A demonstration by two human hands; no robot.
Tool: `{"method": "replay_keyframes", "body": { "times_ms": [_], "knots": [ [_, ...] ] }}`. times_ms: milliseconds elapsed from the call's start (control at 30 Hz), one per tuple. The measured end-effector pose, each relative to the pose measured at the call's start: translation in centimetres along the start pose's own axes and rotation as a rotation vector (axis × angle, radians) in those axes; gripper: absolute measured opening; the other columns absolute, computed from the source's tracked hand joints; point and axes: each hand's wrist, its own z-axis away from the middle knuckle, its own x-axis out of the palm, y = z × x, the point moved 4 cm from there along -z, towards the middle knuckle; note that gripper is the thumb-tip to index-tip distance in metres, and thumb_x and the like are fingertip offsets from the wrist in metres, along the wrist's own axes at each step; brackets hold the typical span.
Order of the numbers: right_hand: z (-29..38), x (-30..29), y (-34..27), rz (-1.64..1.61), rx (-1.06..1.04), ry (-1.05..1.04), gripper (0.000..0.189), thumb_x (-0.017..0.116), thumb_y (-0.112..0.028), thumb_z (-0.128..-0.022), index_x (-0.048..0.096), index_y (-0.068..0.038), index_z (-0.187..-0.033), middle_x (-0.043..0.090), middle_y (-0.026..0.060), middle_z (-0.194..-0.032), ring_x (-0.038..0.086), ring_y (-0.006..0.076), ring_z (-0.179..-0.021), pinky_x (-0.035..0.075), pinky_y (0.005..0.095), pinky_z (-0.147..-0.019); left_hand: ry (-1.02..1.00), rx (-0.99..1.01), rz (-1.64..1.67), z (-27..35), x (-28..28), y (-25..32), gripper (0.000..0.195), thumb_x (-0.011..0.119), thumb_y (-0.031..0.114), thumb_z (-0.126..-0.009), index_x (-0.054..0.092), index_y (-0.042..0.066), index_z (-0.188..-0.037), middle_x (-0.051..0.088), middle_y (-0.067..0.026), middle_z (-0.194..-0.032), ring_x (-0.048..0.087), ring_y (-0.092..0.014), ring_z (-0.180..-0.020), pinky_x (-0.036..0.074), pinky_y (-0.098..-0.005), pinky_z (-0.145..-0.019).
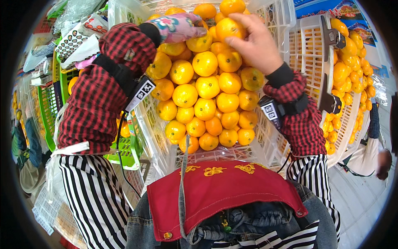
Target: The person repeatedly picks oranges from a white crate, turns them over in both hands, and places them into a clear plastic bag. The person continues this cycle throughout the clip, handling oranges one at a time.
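A heap of ripe mandarins (205, 85) fills a clear plastic crate (273, 28) in front of me, several layers deep. My right hand (256, 43), bare, is closed around one mandarin (229, 29) at the far part of the heap, with thumb and fingers on either side. My left hand (180, 28) wears a pink glove with a flower pattern. It lies over the fruit just left of my right hand, its fingertips at another mandarin (200, 43). Whether the glove grips any fruit is hidden from me.
White slotted baskets (306, 56) of mandarins stand to the right, beside a printed blue box (329, 9). Green baskets (49, 115) and patterned wrapping paper (76, 43) are on the left. Other people (363, 155) are at both edges. A cord (183, 186) hangs before me.
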Motion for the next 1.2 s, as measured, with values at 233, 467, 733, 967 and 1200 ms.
{"method": "replay_keyframes", "body": {
  "times_ms": [233, 467, 733, 967, 1200],
  "knots": [
    [2.1, 1.8, -0.7, 0.130, -0.151, -0.058, 0.052, 0.071, -0.018, -0.095, 0.054, -0.002, -0.142, 0.059, 0.0206, -0.139, 0.063, 0.0417, -0.120, 0.054, 0.0455, -0.101, 0.123, 0.127, -0.203, 1.8, 0.9, -0.6, 0.038, 0.062, 0.035, -0.107, 0.069, 0.008, -0.133, 0.071, -0.0211, -0.116, 0.067, -0.041, -0.112, 0.054, -0.0463, -0.096],
    [2.4, 3.2, -1.0, 0.521, -0.070, -0.190, 0.061, 0.069, -0.020, -0.099, 0.046, -0.005, -0.153, 0.060, 0.0183, -0.145, 0.067, 0.0401, -0.117, 0.056, 0.0459, -0.099, 0.078, 0.081, -0.317, 1.8, 1.1, -0.6, 0.043, 0.065, 0.035, -0.103, 0.065, 0.006, -0.135, 0.070, -0.0219, -0.117, 0.066, -0.042, -0.111, 0.053, -0.0459, -0.099],
    [-0.6, -1.9, -0.2, 0.329, -0.111, -0.079, 0.043, 0.066, -0.002, -0.091, 0.065, -0.007, -0.134, 0.065, 0.0184, -0.130, 0.064, 0.0410, -0.117, 0.052, 0.0463, -0.105, 0.200, 0.082, -0.128, 1.0, 3.2, 4.2, 0.071, 0.078, 0.051, -0.089, 0.061, 0.009, -0.143, 0.066, -0.0211, -0.132, 0.061, -0.040, -0.126, 0.050, -0.0498, -0.105],
    [-1.1, 0.5, 3.0, 0.552, -0.033, -0.093, 0.049, 0.068, -0.007, -0.087, 0.063, -0.015, -0.135, 0.060, 0.0258, -0.128, 0.061, 0.0482, -0.117, 0.054, 0.0532, -0.098, 0.276, 0.126, -0.124, 1.3, 3.5, 3.4, 0.068, 0.078, 0.049, -0.089, 0.061, 0.012, -0.143, 0.067, -0.0193, -0.129, 0.062, -0.040, -0.124, 0.051, -0.0496, -0.103],
    [-0.7, 0.3, 2.9, 0.632, -0.126, -0.104, 0.039, 0.070, -0.008, -0.086, 0.062, -0.005, -0.124, 0.066, 0.0198, -0.122, 0.061, 0.0458, -0.118, 0.053, 0.0542, -0.099, 0.317, 0.192, -0.119, 1.5, 4.2, 2.9, 0.061, 0.080, 0.034, -0.090, 0.062, 0.011, -0.143, 0.068, -0.0191, -0.121, 0.061, -0.040, -0.121, 0.051, -0.0493, -0.101]
  ]
}}
